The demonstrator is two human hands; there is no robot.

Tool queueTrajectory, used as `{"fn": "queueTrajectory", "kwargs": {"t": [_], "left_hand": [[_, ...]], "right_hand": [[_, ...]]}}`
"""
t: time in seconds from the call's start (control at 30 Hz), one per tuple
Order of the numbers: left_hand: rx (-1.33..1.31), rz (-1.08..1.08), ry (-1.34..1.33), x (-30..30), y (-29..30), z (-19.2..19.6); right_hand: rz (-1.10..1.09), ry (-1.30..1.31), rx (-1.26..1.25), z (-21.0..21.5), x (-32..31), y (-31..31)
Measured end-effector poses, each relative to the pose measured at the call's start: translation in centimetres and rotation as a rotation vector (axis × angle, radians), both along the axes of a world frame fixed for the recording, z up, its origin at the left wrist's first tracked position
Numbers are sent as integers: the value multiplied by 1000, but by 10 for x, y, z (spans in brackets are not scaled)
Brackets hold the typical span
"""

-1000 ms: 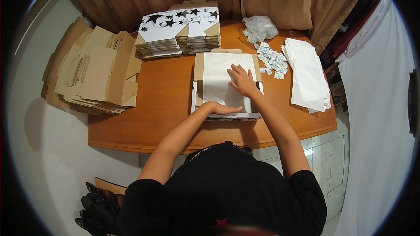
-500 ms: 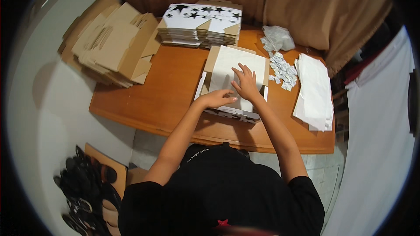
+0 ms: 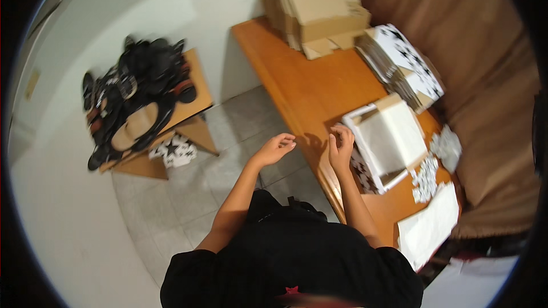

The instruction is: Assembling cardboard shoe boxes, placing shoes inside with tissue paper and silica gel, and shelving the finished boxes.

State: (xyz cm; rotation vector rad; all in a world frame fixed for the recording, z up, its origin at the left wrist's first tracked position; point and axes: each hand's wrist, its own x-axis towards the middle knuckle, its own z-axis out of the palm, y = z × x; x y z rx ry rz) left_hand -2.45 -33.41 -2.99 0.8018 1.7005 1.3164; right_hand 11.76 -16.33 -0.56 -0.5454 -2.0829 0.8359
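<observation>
- At nine o'clock, on a low stand: heap of dark shoes [image 3: 134,94]; star-printed piece [image 3: 174,151] on the floor below.
- Left hand [image 3: 275,149] off the surface [image 3: 302,88] edge, over floor tiles, fingers loosely spread, holding nothing.
- Right hand [image 3: 341,147] at the near rim, fingers curled, grip empty, just beside the open white box [image 3: 388,140].
- Box at three o'clock, paper-lined.
- Likely step: between folds, hands lifted off; next move calls for both hands on the box walls.
- Twelve to two o'clock: flat brown cartons [image 3: 317,5], starred stack [image 3: 402,63].
</observation>
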Motion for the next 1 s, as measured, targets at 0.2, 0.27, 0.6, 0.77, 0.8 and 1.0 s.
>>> {"fn": "queueTrajectory", "kwargs": {"t": [0.2,0.27,0.6,0.77,0.8,1.0], "left_hand": [[-88,424,97,-35,-150,-15],[-173,550,-106,-46,-200,-20],[-87,890,-133,-124,-365,20],[-39,978,-86,-176,-409,37],[-67,970,-63,-186,-416,37],[90,1023,-10,-244,-423,35]], "right_hand": [[547,-38,-165,-14,-77,-92],[718,-121,-262,-12,-106,-133],[1058,-166,-383,-19,-248,-311],[1126,-167,-446,-21,-303,-346],[1138,-168,-443,-22,-316,-348],[1012,-53,-325,-7,-407,-357]]}}
